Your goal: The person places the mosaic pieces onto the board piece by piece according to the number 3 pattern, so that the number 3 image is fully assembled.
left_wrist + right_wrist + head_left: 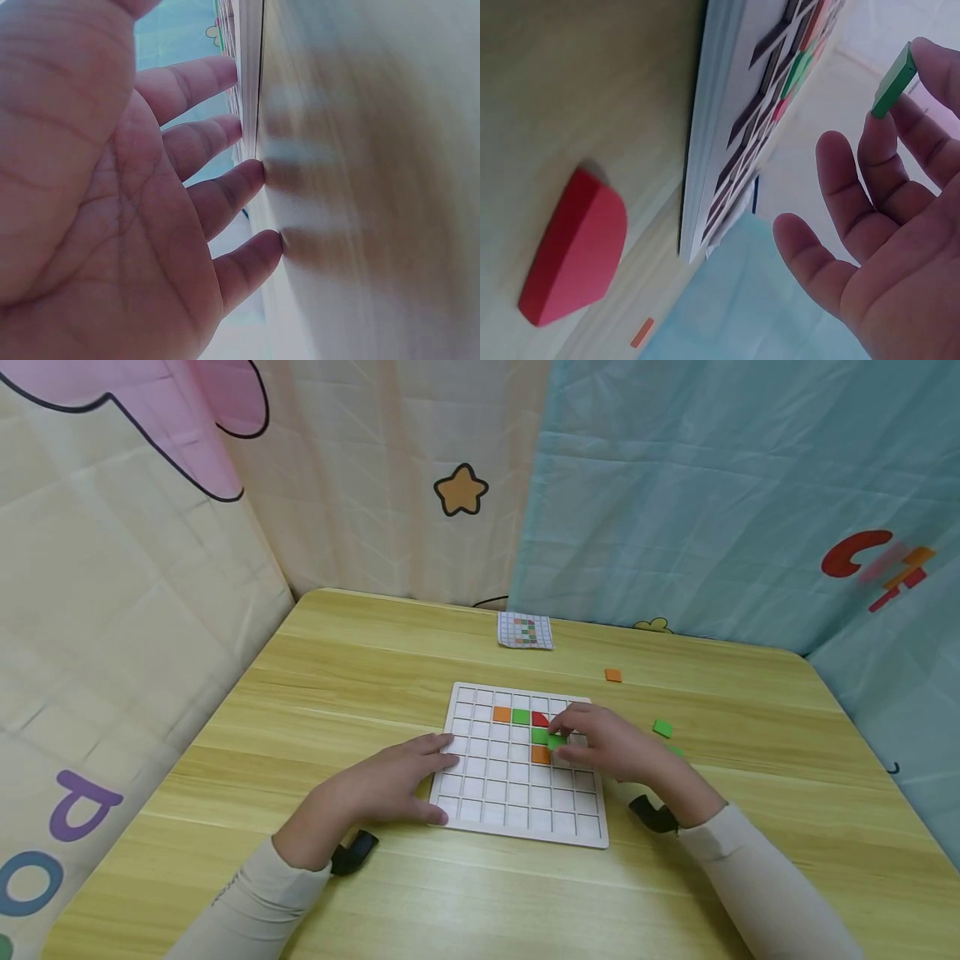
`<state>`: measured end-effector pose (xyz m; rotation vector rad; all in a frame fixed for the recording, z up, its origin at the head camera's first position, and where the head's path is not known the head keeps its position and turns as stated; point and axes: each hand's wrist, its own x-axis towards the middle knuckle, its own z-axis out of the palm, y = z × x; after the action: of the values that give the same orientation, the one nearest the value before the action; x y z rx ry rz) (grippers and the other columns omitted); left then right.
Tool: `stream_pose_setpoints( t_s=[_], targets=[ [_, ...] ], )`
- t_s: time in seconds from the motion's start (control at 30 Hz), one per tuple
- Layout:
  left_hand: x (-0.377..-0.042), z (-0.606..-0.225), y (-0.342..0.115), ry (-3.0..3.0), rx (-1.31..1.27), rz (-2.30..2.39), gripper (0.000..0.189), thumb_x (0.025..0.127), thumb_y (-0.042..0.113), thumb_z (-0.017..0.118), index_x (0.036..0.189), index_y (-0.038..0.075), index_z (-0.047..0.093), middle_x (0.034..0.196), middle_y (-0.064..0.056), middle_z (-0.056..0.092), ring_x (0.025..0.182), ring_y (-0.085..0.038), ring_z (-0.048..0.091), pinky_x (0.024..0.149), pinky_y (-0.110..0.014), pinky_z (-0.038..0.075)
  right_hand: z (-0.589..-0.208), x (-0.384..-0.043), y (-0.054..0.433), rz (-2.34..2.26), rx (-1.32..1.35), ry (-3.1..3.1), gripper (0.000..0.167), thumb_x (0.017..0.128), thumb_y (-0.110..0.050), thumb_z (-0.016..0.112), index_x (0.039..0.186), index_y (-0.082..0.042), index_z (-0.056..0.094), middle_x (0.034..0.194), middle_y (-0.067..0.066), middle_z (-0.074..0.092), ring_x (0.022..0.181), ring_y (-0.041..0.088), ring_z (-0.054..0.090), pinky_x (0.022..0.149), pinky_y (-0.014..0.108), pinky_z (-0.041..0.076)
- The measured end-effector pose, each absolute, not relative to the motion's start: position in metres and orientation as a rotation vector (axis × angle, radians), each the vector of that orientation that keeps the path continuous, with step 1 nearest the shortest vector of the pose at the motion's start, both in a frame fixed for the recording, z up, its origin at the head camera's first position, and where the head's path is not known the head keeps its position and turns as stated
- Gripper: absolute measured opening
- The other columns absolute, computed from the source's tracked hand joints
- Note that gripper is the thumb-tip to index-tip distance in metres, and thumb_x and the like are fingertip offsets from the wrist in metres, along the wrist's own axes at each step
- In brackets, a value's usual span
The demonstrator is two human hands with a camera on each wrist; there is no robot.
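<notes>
A white grid board [495,814] lies on the wooden table. Set in its cells are an orange tile [502,715], a green tile [521,717], a red tile [539,719] with a rounded corner, another green tile [539,736] and a second orange tile [540,754]. My right hand [611,743] is over the board's right part, pinching a green square tile [895,81] between thumb and fingertips, its other fingers loosely spread. My left hand [386,781] rests with spread, nearly straight fingers [232,199] against the board's left edge.
Behind the board lies a small card [525,632] printed with a coloured grid pattern. Loose on the table at the right are an orange tile [613,675], a green tile [663,728] and a red tile [577,251]. Printed curtains [675,485] stand behind the table.
</notes>
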<state>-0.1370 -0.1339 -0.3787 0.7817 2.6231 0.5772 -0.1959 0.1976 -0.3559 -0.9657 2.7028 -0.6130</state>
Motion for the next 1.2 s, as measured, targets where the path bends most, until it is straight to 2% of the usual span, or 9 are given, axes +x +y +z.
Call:
stream_pose_setpoints(
  t_s=[0.13, 0.4, 0.87, 1.2],
  targets=[
    [-0.137, -0.379, -0.134, 2.625, 0.784, 0.573, 0.079, 0.083, 0.044, 0.079, 0.148, 0.013, 0.049, 0.162, -0.004, 0.025, 0.149, -0.026, 0.02, 0.117, -0.044, 0.025, -0.357, -0.196, 0.192, -0.575, -1.002, 2.691, 0.024, 0.093, -0.024, 0.072, 0.115, -0.015, 0.069, 0.109, -0.006, 0.062, 0.099, 0.018, 0.054, 0.083, 0.035, 0.05],
    [-0.137, -0.38, -0.134, 2.626, 0.789, 0.571, 0.079, 0.083, 0.044, 0.079, 0.148, 0.013, 0.049, 0.162, -0.004, 0.025, 0.149, -0.025, 0.021, 0.116, -0.044, 0.025, -0.36, -0.198, 0.18, -0.544, -1.109, 2.674, 0.018, 0.092, -0.027, 0.073, 0.107, -0.017, 0.07, 0.099, -0.008, 0.059, 0.092, 0.017, 0.055, 0.08, 0.033, 0.048],
    [-0.138, -0.381, -0.134, 2.624, 0.786, 0.568, 0.078, 0.083, 0.045, 0.078, 0.148, 0.014, 0.049, 0.162, -0.004, 0.026, 0.148, -0.025, 0.021, 0.116, -0.043, 0.025, -0.36, -0.197, 0.163, -0.526, -1.175, 2.666, 0.019, 0.093, -0.023, 0.072, 0.109, -0.013, 0.069, 0.097, -0.008, 0.058, 0.093, 0.015, 0.054, 0.085, 0.037, 0.048],
    [-0.138, -0.38, -0.134, 2.628, 0.787, 0.559, 0.078, 0.083, 0.046, 0.078, 0.148, 0.014, 0.048, 0.162, -0.004, 0.025, 0.149, -0.025, 0.02, 0.117, -0.043, 0.024, -0.365, -0.201, 0.151, -0.466, -1.086, 2.661, 0.02, 0.093, -0.023, 0.072, 0.11, -0.014, 0.068, 0.093, -0.006, 0.055, 0.087, 0.015, 0.05, 0.079, 0.034, 0.045]
  ],
)
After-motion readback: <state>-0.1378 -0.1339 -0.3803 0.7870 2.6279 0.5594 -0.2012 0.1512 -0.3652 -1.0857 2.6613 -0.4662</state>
